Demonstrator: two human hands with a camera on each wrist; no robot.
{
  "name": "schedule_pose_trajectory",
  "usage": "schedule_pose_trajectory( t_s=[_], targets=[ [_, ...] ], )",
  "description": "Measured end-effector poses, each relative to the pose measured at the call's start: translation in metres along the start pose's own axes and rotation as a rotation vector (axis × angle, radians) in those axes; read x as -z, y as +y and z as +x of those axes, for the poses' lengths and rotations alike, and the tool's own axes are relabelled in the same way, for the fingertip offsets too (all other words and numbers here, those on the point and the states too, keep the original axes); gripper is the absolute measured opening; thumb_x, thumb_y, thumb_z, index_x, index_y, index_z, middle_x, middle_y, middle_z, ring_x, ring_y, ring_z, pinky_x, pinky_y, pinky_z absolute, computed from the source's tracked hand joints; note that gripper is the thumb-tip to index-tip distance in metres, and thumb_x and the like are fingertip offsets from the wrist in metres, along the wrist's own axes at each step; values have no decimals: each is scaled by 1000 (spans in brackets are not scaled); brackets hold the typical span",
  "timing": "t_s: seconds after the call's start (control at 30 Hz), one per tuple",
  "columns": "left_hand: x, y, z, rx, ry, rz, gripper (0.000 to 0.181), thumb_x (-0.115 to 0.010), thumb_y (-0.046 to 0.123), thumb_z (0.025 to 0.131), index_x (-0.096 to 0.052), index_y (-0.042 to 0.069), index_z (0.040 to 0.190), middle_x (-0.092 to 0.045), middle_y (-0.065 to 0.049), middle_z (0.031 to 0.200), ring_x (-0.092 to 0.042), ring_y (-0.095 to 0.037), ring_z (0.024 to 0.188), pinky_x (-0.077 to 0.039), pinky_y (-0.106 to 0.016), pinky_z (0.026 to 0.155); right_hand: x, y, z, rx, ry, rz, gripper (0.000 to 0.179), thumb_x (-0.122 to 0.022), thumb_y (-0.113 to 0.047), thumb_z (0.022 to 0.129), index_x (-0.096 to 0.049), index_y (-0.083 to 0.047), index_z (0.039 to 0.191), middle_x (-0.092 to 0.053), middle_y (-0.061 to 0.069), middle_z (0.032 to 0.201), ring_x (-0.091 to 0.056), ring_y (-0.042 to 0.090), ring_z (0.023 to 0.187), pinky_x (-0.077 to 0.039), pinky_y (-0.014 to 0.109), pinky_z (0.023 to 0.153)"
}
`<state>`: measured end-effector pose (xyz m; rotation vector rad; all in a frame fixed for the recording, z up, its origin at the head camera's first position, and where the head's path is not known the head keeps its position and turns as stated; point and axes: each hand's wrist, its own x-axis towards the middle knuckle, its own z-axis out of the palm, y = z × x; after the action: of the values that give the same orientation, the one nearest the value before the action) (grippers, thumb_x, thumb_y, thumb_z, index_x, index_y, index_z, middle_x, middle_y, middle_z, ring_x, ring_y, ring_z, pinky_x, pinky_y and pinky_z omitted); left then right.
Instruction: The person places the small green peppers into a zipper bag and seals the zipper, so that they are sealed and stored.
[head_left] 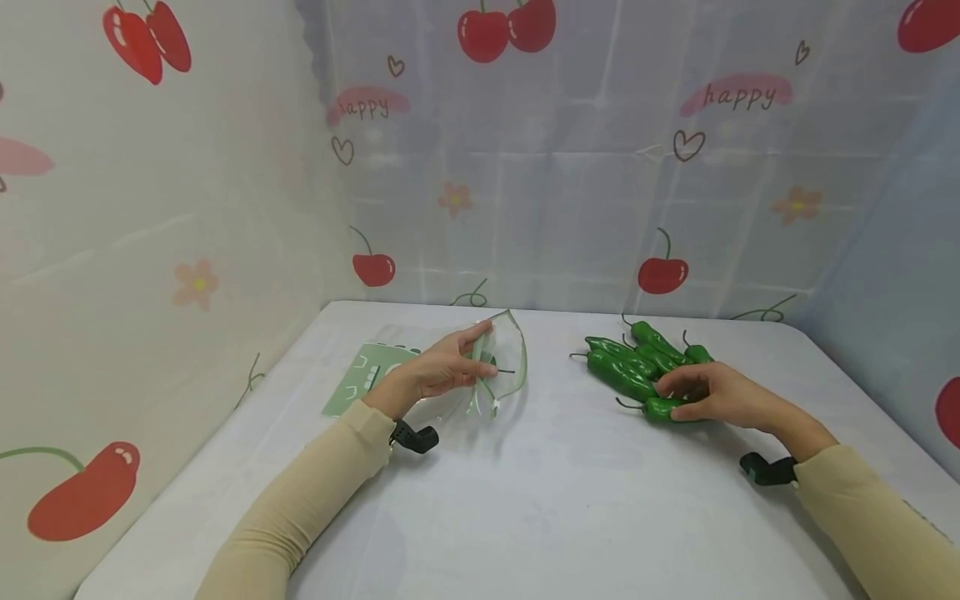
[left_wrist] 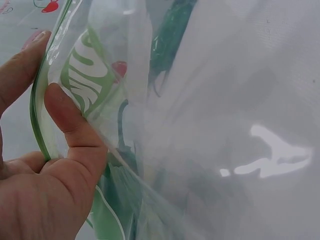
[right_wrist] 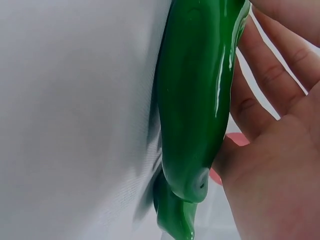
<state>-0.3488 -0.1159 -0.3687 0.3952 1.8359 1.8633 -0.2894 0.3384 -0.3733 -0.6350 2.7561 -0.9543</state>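
My left hand [head_left: 442, 367] grips the mouth edge of a clear zip bag [head_left: 513, 354], thumb and fingers on either side of its green seal strip [left_wrist: 37, 112]. Inside the bag, a dark green pepper with its stem [left_wrist: 122, 125] shows through the plastic; its body is partly hidden by the folds. On the right, my right hand [head_left: 720, 400] pinches the nearest green pepper [head_left: 660, 409] of a small pile, fingers over the far side and thumb in front. The right wrist view shows a glossy pepper [right_wrist: 197, 95] against that hand.
Several more green peppers [head_left: 618, 375] lie behind the right hand on the white table [head_left: 487, 517]. The bag's green printed part [head_left: 352, 383] lies flat at the left. Cherry-patterned curtains [head_left: 555, 208] enclose the back and sides.
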Motion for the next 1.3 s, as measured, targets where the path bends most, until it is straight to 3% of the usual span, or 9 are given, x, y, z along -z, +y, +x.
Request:
schedule_pose_trajectory(
  t_s=[0.37,0.6,0.8,1.07,1.3],
  targets=[
    [1,-1,1,4,-4,-9,98,-72,-9,90,-22,28,166,-9,2,175,-35,-24,142,-55,-25,79,-1,0,-1,3,-27,7,43,-86,-23,84,-71,-12,124,-71,8,121,-65,17,107,-56,22,85],
    [2,-2,2,2,-14,-12,99,-71,-9,90,-18,25,167,-9,7,175,-30,-26,148,-54,-24,79,-3,3,0,2,-19,-44,47,-88,-29,82,-71,-16,124,-71,6,124,-65,24,113,-55,24,88],
    [2,-2,2,-5,-12,-15,98,-72,-9,90,-21,27,166,-11,8,174,-37,-23,139,-54,-24,77,-3,4,2,12,-20,-85,51,-89,-32,81,-71,-16,125,-71,6,125,-65,30,118,-54,24,92],
    [2,-1,2,-9,-7,-7,98,-72,-8,90,-21,27,166,-11,7,174,-39,-22,135,-54,-24,76,-4,2,1,-8,-34,-83,52,-89,-33,80,-71,-15,125,-70,7,123,-65,27,114,-57,37,92],
    [2,-2,2,-7,-18,-7,100,-72,-8,90,-17,25,167,-10,9,174,-38,-21,135,-54,-24,77,-3,4,1,-10,-80,-111,57,-90,-36,78,-69,-17,127,-69,4,123,-62,24,113,-55,40,93]
  ],
)
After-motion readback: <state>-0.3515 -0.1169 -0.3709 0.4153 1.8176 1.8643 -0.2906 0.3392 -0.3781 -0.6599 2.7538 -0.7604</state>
